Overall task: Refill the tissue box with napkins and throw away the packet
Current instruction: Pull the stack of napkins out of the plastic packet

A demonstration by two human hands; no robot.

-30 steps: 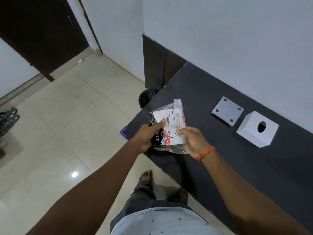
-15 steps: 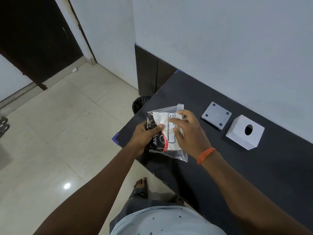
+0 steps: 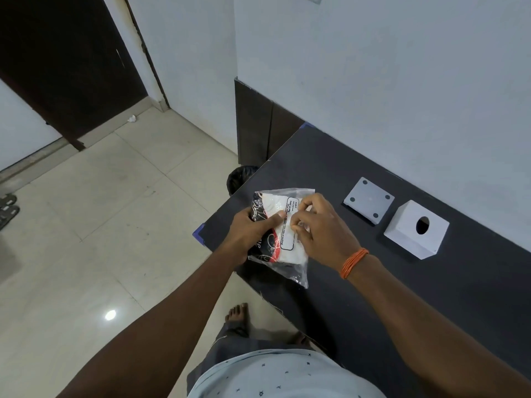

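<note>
Dark desk (image 3: 431,297) ran along the white wall, taken as the landmark; tiled floor (image 3: 100,225) lay off its left end; a black bin (image 3: 240,179) sat on the floor just past the desk's far-left edge. White tissue box (image 3: 413,234) sat on the desk toward the wall, round hole facing up; its flat grey base plate (image 3: 369,201) lay just beside it on the desk, not touching. Napkin packet (image 3: 280,239) was held above the desk's left corner, clear plastic with white napkins and black-red print inside; left hand (image 3: 250,234) wrapped the packet's left side, thumb pressed across the front; right hand (image 3: 321,231) had fingertips pinched on the plastic at the packet's upper front; orange thread band (image 3: 353,262) sat on the right wrist.
</note>
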